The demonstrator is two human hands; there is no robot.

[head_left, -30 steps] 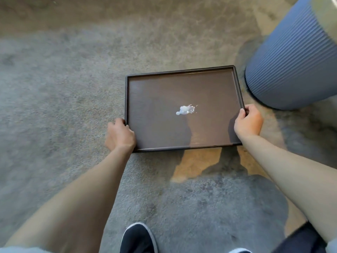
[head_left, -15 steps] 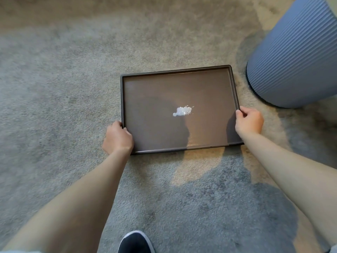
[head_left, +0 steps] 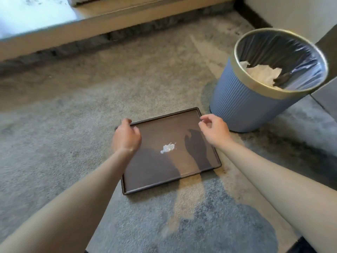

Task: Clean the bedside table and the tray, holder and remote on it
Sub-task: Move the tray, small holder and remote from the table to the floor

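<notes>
A dark brown tray (head_left: pixel 189 172) lies flat on the grey carpet, with a small white blob (head_left: pixel 167 148) near its middle. My left hand (head_left: pixel 126 137) hovers at the tray's far left corner, fingers loosely curled with their tips by the rim, and nothing is clasped in it. My right hand (head_left: pixel 213 129) floats above the far right corner with fingers apart, holding nothing and throwing a shadow on the tray. The bedside table, holder and remote are out of sight.
A blue ribbed waste bin (head_left: pixel 244 106) with a clear liner and crumpled white paper (head_left: pixel 260 73) inside stands just right of the tray's far corner. A raised beige ledge (head_left: pixel 109 26) runs along the back. Carpet (head_left: pixel 63 134) surrounds the tray.
Both hands have let go of the tray's sides and moved toward its far corners. The view has tilted up, showing the bin's open top and the ledge.
</notes>
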